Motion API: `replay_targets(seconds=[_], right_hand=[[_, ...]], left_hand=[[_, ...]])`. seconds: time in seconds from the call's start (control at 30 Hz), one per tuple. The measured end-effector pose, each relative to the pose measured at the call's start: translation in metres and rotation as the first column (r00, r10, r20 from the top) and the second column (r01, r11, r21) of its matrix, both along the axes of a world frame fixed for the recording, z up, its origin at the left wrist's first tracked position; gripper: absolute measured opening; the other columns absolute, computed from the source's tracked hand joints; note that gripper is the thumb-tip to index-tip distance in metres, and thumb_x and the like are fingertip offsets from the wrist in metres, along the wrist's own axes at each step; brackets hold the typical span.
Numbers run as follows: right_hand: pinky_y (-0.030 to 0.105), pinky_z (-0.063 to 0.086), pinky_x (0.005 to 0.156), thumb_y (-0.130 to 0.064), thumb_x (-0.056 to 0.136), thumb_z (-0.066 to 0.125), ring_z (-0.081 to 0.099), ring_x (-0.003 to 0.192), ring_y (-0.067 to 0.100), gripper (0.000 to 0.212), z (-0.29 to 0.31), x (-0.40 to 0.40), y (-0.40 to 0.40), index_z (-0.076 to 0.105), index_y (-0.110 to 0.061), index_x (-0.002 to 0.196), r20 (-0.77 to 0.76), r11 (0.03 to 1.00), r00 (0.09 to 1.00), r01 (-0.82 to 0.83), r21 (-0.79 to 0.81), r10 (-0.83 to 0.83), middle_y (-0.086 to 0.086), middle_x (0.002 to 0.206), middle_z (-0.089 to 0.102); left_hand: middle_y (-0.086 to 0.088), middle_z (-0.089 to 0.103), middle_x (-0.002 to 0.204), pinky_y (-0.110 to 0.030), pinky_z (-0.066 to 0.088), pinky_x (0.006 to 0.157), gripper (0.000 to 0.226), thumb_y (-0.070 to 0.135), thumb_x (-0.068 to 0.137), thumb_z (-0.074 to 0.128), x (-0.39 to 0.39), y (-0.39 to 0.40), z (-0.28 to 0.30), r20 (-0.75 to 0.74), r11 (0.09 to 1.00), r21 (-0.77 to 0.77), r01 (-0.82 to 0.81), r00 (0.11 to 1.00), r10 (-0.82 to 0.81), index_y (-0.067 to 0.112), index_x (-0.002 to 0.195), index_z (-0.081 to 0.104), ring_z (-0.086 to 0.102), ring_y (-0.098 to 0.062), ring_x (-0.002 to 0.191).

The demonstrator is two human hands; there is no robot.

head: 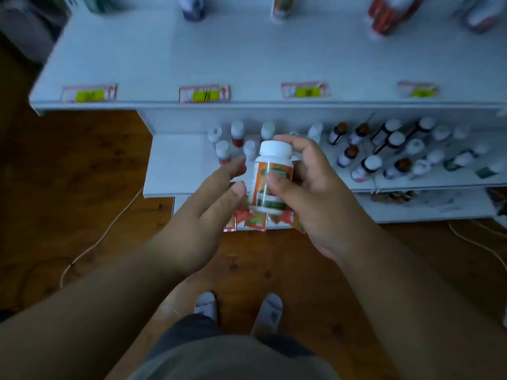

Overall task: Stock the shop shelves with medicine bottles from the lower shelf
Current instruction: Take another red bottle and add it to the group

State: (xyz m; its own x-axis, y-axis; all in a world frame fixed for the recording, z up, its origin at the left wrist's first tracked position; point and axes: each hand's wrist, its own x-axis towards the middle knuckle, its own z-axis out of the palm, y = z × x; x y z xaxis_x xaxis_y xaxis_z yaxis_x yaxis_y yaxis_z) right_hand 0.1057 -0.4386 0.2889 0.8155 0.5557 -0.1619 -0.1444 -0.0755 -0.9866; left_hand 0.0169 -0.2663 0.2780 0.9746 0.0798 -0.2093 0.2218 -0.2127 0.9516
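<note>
My right hand point(307, 193) grips an upright medicine bottle point(270, 176) with a white cap and an orange-and-green label, thumb across its front. My left hand point(203, 209) hovers just left of the bottle with fingers stretched out, fingertips close to it but apart. Behind the bottle the lower shelf point(178, 163) holds several small white-capped bottles point(223, 150) at its left part and several dark bottles point(367, 165) to the right. The upper shelf point(247, 58) is wide and white, with a few bottles point(281, 6) at its back.
Red and yellow price tags point(204, 94) line the upper shelf's front edge. Orange packets point(253, 220) sit on the bottom ledge under my hands. A white cable point(104, 231) runs over the wooden floor at left. My feet in white slippers point(270, 311) stand below.
</note>
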Motion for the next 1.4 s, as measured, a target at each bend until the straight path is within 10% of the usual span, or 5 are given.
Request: replay_targets(seconds=[0.3,0.57,0.83,1.07,1.4], right_hand=[[0.051,0.056,0.088,-0.052,0.068,0.079,0.066,0.105,0.025,0.055,0.065,0.054,-0.005,0.051,-0.050,0.115,0.208,0.997,0.978,0.034,-0.075,-0.017,0.003,0.112,0.065],[0.046,0.055,0.092,-0.029,0.087,0.073,0.065,0.101,0.010,0.047,0.078,0.148,0.037,0.047,-0.056,0.116,0.338,0.962,0.930,0.210,-0.176,-0.141,-0.012,0.108,0.063],[0.031,0.048,0.094,-0.023,0.082,0.079,0.060,0.109,0.013,0.070,0.070,0.252,0.059,0.040,-0.032,0.139,0.469,0.810,0.868,0.390,-0.437,-0.165,-0.010,0.124,0.058],[0.031,0.048,0.080,-0.027,0.080,0.080,0.063,0.101,0.022,0.055,0.031,0.350,0.071,0.048,-0.019,0.124,0.621,0.748,0.779,0.463,-0.476,-0.088,0.001,0.117,0.065],[0.029,0.037,0.070,-0.029,0.076,0.080,0.060,0.092,0.024,0.046,0.000,0.408,0.092,0.051,-0.017,0.111,0.671,0.775,0.741,0.435,-0.458,-0.019,0.004,0.108,0.062]], left_hand=[[0.035,0.043,0.137,-0.005,0.037,0.089,0.064,0.068,0.087,0.035,0.058,-0.019,0.053,0.163,0.991,0.135,-0.024,0.987,0.002,0.045,0.147,0.031,0.040,0.018,0.124],[0.017,0.040,0.148,-0.031,0.037,0.109,0.077,0.074,0.083,0.033,0.165,0.033,0.048,0.210,0.937,0.342,0.071,0.966,-0.150,0.037,0.150,0.031,0.040,0.005,0.130],[-0.002,0.022,0.162,-0.048,0.025,0.118,0.095,0.082,0.081,0.027,0.300,0.043,0.034,0.111,0.661,0.744,0.098,0.958,-0.266,0.023,0.155,0.017,0.022,-0.024,0.147],[-0.005,-0.011,0.165,-0.040,0.003,0.121,0.092,0.066,0.093,0.039,0.385,0.045,0.017,0.165,0.382,0.921,-0.078,0.965,-0.202,0.015,0.157,-0.003,-0.013,-0.022,0.151],[0.000,-0.002,0.166,-0.032,0.007,0.121,0.087,0.045,0.093,0.050,0.407,0.052,0.016,0.145,0.390,0.919,-0.061,0.971,-0.189,0.014,0.158,0.002,-0.010,-0.014,0.152]])
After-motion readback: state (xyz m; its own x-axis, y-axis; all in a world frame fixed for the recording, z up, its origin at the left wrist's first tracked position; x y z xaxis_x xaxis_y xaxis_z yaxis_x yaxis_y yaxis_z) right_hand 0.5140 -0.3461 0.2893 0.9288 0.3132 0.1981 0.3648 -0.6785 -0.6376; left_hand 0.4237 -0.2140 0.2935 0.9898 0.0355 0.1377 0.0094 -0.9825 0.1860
